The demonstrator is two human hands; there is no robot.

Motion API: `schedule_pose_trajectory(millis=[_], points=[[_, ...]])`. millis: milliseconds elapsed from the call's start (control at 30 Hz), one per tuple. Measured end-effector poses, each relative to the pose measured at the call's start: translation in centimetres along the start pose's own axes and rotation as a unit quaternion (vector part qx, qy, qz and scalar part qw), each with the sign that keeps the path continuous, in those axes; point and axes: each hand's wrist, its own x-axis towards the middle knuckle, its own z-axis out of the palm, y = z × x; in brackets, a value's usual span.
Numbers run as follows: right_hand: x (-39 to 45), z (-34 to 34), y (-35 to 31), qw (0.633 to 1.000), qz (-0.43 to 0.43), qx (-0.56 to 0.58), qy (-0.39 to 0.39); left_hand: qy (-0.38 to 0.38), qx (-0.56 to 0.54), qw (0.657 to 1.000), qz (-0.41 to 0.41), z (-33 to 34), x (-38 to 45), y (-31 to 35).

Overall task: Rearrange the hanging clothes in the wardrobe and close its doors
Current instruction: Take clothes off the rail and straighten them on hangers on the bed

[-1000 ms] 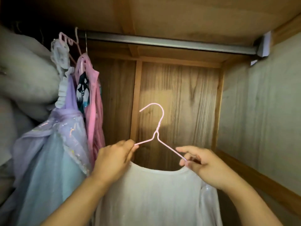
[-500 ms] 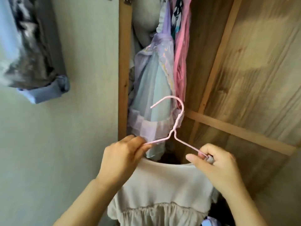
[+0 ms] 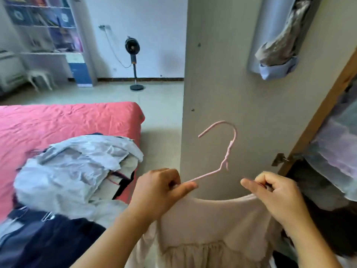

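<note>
A pink wire hanger (image 3: pixel 225 151) carries a cream dress (image 3: pixel 208 229) in front of the open wardrobe door (image 3: pixel 231 84). My left hand (image 3: pixel 160 192) pinches the hanger's left arm and the dress shoulder. My right hand (image 3: pixel 278 192) grips the hanger's right arm, which is hidden under the fingers. The hook points up and left, free of any rail. At the far right, hanging clothes (image 3: pixel 336 147) in pale lilac and blue show inside the wardrobe, beyond its wooden frame (image 3: pixel 318 113).
A bed with a pink sheet (image 3: pixel 58 124) lies at the left, piled with grey-white clothes (image 3: pixel 77 171) and dark navy garments (image 3: pixel 48 242). A standing fan (image 3: pixel 133 55), a white stool (image 3: pixel 38 76) and shelves (image 3: pixel 44 26) stand across the room. A grey sleeve (image 3: pixel 278 47) hangs over the door.
The view has swung left from the wardrobe interior to the door, the bed and the room. Both hands keep hold of the hanger with the dress, now outside the wardrobe.
</note>
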Motion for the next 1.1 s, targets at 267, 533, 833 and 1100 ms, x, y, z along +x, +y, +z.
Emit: schedule_pose_trajectory(millis=[267, 533, 833, 1100], points=[[4.5, 10.5, -4.3, 0.982, -0.093, 0.078, -0.148, 0.061, 0.050, 0.981, -0.176, -7.0, -5.5, -5.2], [7.7, 19.0, -9.1, 0.940, -0.180, 0.063, -0.282, 0.161, 0.088, 0.940, -0.287, -10.9, -8.7, -9.1], [9.7, 29.8, -12.9, 0.839, -0.330, -0.056, -0.429, 0.276, 0.160, 0.857, -0.405, -13.7, -11.6, -14.1], [10.4, 40.8, -18.9, 0.771, -0.361, -0.066, -0.521, 0.257, 0.148, 0.826, -0.479, -16.3, -17.7, -18.2]])
